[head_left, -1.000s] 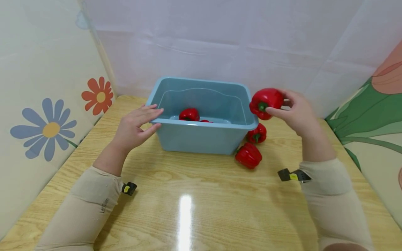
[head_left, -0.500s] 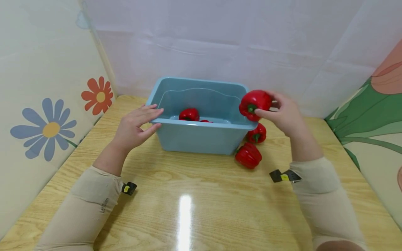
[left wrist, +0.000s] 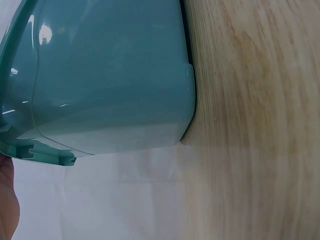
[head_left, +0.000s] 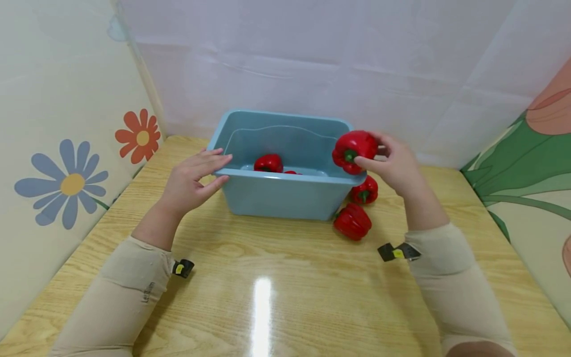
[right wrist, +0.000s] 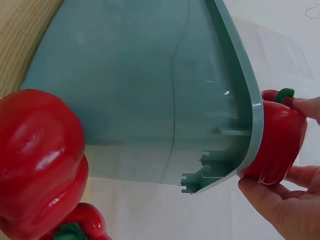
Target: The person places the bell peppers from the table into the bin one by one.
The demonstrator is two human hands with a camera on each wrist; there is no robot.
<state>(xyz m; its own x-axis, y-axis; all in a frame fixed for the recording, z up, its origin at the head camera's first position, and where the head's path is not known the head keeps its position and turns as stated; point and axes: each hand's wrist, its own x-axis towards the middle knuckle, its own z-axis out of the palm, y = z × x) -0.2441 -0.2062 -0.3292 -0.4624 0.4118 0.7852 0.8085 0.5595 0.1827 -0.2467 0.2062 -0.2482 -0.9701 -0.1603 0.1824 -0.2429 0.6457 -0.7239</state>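
Note:
My right hand [head_left: 394, 161] grips a red bell pepper [head_left: 355, 150] above the right rim of a blue plastic bin [head_left: 285, 198]. In the right wrist view the held bell pepper [right wrist: 280, 140] shows beyond the bin's rim, fingers and thumb around it. My left hand [head_left: 189, 181] rests with its fingers on the bin's left front corner; the left wrist view catches only a bit of that hand [left wrist: 7, 205] beside the rim. Inside the bin lies a red bell pepper [head_left: 268, 162], and a sliver of red shows behind the front wall.
Two more red peppers lie on the wooden table [head_left: 214, 287] by the bin's right side: one pepper [head_left: 365, 190] partly under the rim, another pepper [head_left: 353, 221] nearer the front. A white sheet [head_left: 285, 59] hangs behind, with flower-printed panels [head_left: 73, 183] at both sides.
My right hand has carried the held bell pepper leftward from outside the bin to over its right rim. My left hand and the bin have stayed put.

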